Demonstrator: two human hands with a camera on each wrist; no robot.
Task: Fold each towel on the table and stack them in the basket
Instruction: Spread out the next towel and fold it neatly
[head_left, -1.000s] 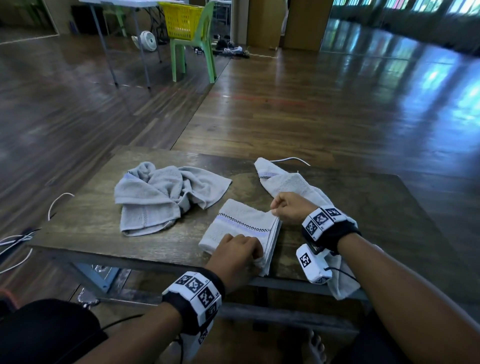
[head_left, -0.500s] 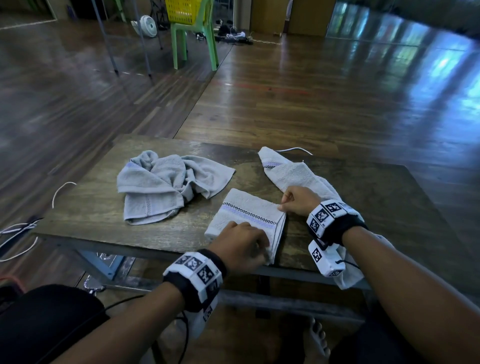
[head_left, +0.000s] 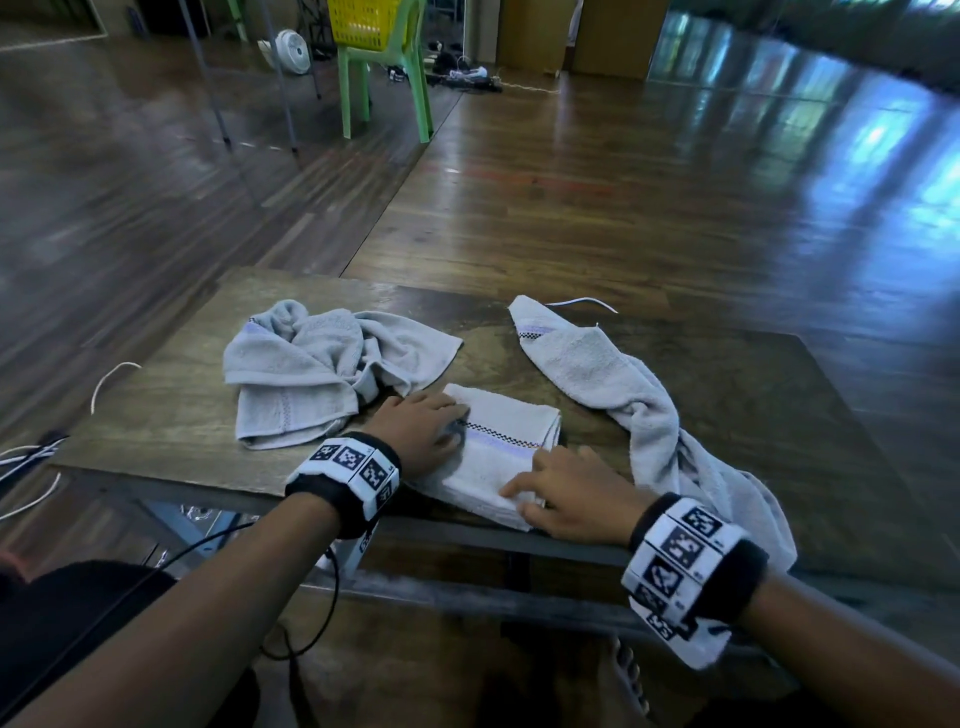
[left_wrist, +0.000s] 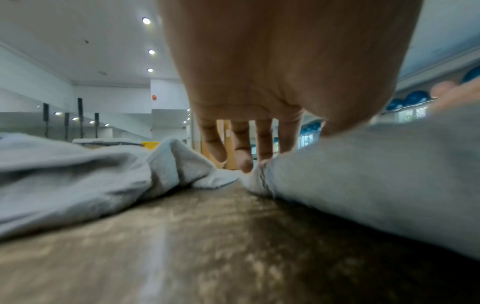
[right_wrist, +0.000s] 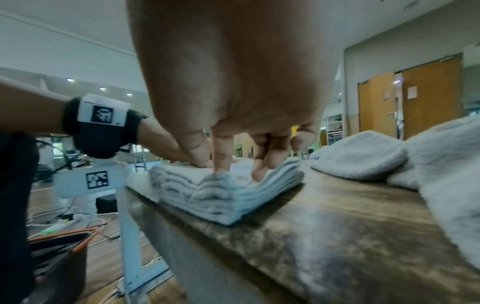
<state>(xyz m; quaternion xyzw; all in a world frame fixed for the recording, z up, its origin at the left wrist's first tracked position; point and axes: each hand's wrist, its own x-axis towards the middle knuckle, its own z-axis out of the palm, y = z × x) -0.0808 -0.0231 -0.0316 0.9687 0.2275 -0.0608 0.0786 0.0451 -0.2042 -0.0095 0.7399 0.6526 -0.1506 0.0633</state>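
Both hands flat on folded towel (head_left: 501, 441); worn wooden table (head_left: 171, 415).

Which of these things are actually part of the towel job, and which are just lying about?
Part of the job:
folded towel, under both hands (left hand, right hand)
crumpled towel
long towel hanging over the table edge
yellow basket on the green chair

Lying about:
white fan
white cables

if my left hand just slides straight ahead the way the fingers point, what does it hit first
Probably nothing soon: the left hand rests on the folded towel, fingers pointing along its far edge. Beyond lies bare table, the crumpled towel just left of that line.
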